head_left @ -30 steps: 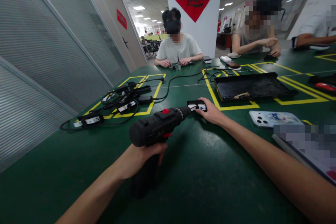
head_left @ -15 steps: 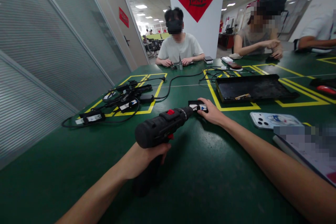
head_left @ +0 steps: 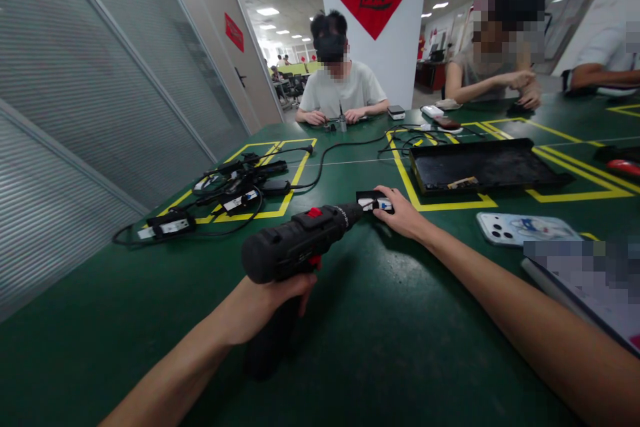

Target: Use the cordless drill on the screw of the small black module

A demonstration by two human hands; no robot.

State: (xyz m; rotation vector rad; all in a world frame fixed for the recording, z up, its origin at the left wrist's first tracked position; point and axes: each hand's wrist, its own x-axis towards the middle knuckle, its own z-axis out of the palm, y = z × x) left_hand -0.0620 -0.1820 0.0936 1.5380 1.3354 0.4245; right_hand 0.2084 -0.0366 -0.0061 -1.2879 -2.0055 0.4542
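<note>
My left hand (head_left: pixel 273 303) is closed around the handle of a black cordless drill (head_left: pixel 295 243) with red switches. The drill points away and to the right, its chuck end close to a small black case with a white label or inner part (head_left: pixel 369 203). Gripping that case at its right end, my right hand (head_left: pixel 397 212) holds it against the green table. The drill's tip overlaps the case in view, so I cannot tell whether they touch.
A heap of black adapters and cables (head_left: pixel 240 187) lies at the left in yellow tape. A black tray (head_left: pixel 480 163) stands at the right. Nearer are a phone (head_left: pixel 525 228) and a partly blurred flat object (head_left: pixel 590 293). Co-workers sit across the green table (head_left: pixel 390 333).
The drill in my left hand has shifted slightly left and back toward me. My right hand still holds the small case in nearly the same place.
</note>
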